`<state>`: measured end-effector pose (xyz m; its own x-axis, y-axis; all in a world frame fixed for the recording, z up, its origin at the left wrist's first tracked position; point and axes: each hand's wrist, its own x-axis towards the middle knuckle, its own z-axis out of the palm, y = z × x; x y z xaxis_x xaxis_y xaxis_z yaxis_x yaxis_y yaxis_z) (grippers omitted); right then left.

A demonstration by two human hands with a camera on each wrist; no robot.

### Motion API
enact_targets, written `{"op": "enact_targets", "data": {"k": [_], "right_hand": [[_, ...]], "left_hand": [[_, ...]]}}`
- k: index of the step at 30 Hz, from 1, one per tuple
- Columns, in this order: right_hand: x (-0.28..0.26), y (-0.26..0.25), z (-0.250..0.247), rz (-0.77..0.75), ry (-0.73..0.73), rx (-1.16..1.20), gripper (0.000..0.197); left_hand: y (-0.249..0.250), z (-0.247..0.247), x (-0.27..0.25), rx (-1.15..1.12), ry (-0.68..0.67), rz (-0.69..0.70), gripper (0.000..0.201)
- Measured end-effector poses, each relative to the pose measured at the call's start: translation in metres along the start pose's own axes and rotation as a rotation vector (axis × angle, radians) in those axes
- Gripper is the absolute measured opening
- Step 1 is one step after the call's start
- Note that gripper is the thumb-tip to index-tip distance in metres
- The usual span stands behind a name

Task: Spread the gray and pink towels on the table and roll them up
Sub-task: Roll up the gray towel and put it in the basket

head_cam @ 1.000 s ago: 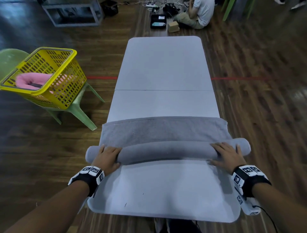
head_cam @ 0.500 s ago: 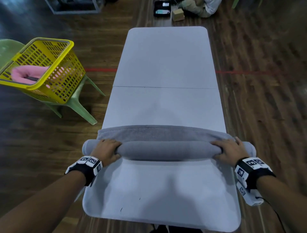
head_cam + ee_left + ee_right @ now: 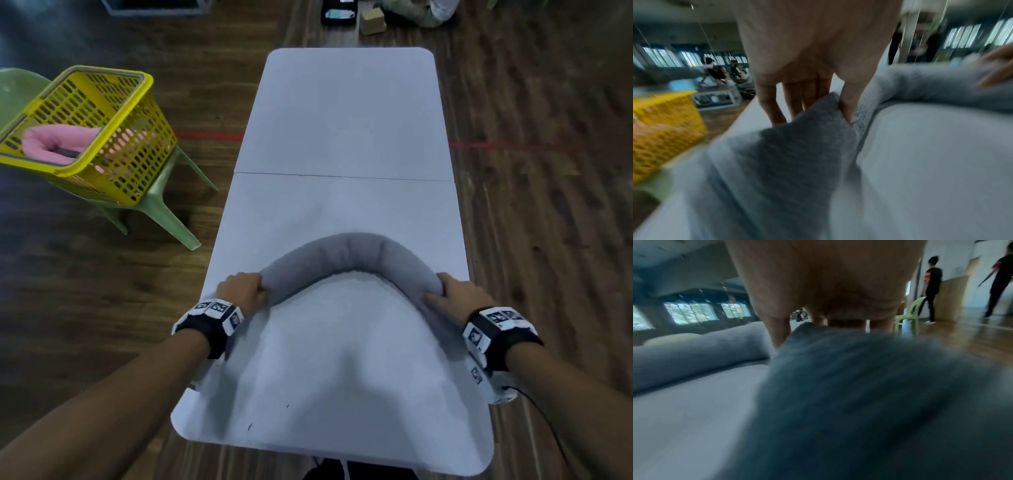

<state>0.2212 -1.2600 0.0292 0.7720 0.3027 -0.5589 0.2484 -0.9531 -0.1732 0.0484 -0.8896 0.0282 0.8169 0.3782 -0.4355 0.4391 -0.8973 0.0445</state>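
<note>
The gray towel (image 3: 349, 253) is a full roll lying on the white table (image 3: 342, 120), bent into an arch with its middle farthest from me. My left hand (image 3: 255, 291) grips the roll's left end, fingers behind it and thumb in front (image 3: 813, 112). At the other end my right hand (image 3: 442, 294) grips the roll from above, fingers curled over its far side (image 3: 828, 327). The towel (image 3: 797, 154) fills the near part of both wrist views (image 3: 859, 386). The pink towel (image 3: 58, 144) lies bunched in the yellow basket (image 3: 130, 144).
The yellow basket stands on a green plastic chair (image 3: 161, 209) left of the table. Beyond the table's far end a person (image 3: 421, 13) sits on the wooden floor beside a cardboard box (image 3: 371, 22) and a dark case (image 3: 339, 13).
The flat strip of gray towel beyond the roll is gone; the roll is complete. Both hands went from pressing on top to gripping its ends, and the straight roll now bends into an arch.
</note>
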Motion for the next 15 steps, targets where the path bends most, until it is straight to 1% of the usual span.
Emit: {"op": "enact_targets", "data": {"k": [2,4,7,9,11,12,13,15], "right_hand": [[-0.023,-0.031,0.020,-0.005,-0.049,0.127,0.061],[-0.044,-0.066,0.045,-0.006,-0.069,0.253,0.061],[-0.064,-0.103,0.075,0.031,-0.046,0.375,0.058],[-0.070,-0.113,0.083,0.070,-0.001,0.367,0.058],[-0.074,-0.117,0.083,0.113,0.062,0.310,0.061],[-0.075,-0.120,0.082,0.138,0.082,0.313,0.068],[-0.074,-0.125,0.080,0.172,0.085,0.369,0.078],[-0.072,-0.138,0.080,0.246,0.073,0.513,0.105]], "left_hand": [[0.034,0.009,-0.016,-0.116,-0.064,-0.043,0.041],[0.069,0.023,-0.033,-0.266,-0.112,-0.059,0.050],[0.109,0.043,-0.058,-0.525,-0.130,-0.110,0.052],[0.122,0.052,-0.070,-0.650,-0.128,-0.167,0.048],[0.127,0.056,-0.078,-0.688,-0.104,-0.202,0.049],[0.128,0.057,-0.082,-0.685,-0.101,-0.195,0.050],[0.129,0.057,-0.084,-0.679,-0.119,-0.170,0.051],[0.128,0.056,-0.093,-0.736,-0.208,-0.096,0.056]]}}
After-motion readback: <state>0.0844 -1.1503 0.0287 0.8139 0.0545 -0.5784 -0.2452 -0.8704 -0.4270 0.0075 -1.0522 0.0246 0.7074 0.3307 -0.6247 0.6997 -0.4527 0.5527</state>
